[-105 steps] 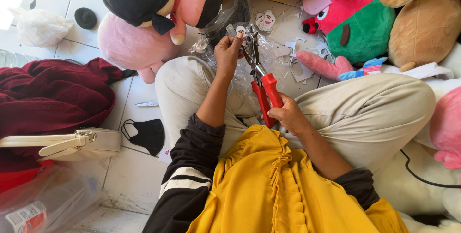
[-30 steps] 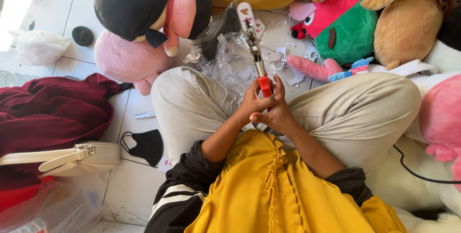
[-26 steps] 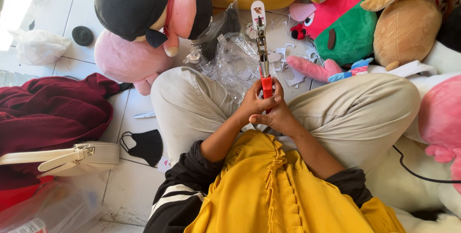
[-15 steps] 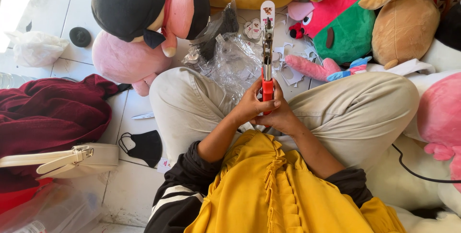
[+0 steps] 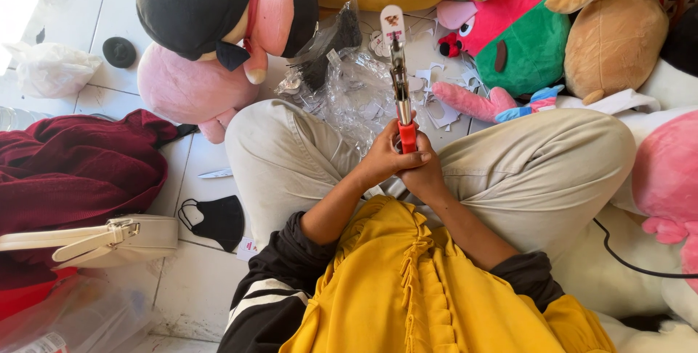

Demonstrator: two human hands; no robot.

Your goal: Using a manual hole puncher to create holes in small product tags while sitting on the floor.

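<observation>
Both my hands clasp the red handles of a pair of metal punch pliers (image 5: 399, 84) above my crossed legs. My left hand (image 5: 379, 159) wraps the handles from the left, and my right hand (image 5: 423, 173) closes over them from the right. The tool points away from me, its jaws clamped on a small white oval paper tag (image 5: 392, 20) with a printed picture. Crumpled clear plastic bags (image 5: 356, 91) lie on the floor just beyond my knees, under the tool.
Plush toys ring the far side: a black-and-pink one (image 5: 218, 4), a pink-and-green one (image 5: 523, 33), a brown one (image 5: 618, 40). White paper cut-outs (image 5: 440, 109) litter the tiles. At left lie a maroon cloth (image 5: 73, 171), a cream handbag (image 5: 94, 233) and a black face mask (image 5: 214, 218).
3.5 s ago my left hand was at the jaws with the handles spread; now both hands squeeze the handles together. In the last second the tool tip swung slightly right, then back left.
</observation>
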